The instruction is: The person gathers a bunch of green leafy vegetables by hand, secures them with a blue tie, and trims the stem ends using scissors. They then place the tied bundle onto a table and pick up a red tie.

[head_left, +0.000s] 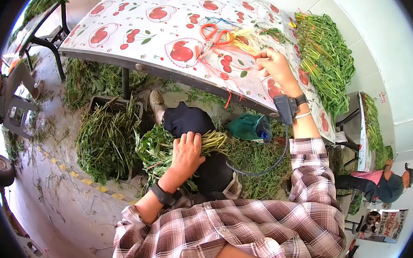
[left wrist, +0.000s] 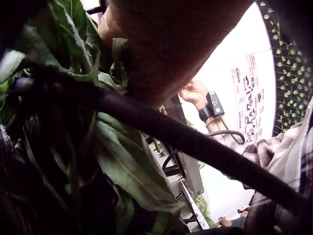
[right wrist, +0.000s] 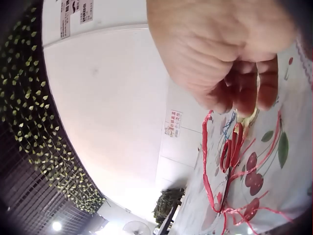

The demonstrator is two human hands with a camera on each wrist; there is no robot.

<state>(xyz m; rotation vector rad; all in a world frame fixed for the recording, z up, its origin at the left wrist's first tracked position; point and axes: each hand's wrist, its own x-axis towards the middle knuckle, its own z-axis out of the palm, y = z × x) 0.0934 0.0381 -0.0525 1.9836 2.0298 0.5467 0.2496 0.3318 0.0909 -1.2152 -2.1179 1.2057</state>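
Note:
My left hand (head_left: 186, 154) grips a bunch of leafy green stems (head_left: 213, 141) lying across my dark-clad leg; its thumb is hidden. Leaves (left wrist: 129, 161) of that bunch fill much of the left wrist view. Above the patterned tabletop, my right hand (head_left: 276, 67) pinches a red string (right wrist: 205, 161) between thumb and fingertips, and the string hangs toward other red strings (right wrist: 239, 211) on the table. Red-handled scissors (head_left: 216, 36) lie to the left of this hand, beside yellow and blue strings.
The table (head_left: 164, 68) has a cherry-print cover. A large green pile (head_left: 325, 58) lies at its right end. Below stand a crate of stems (head_left: 109, 140) and a green container (head_left: 248, 127). More greens (head_left: 262, 166) lie on the floor. Another person (head_left: 387, 183) is at the far right.

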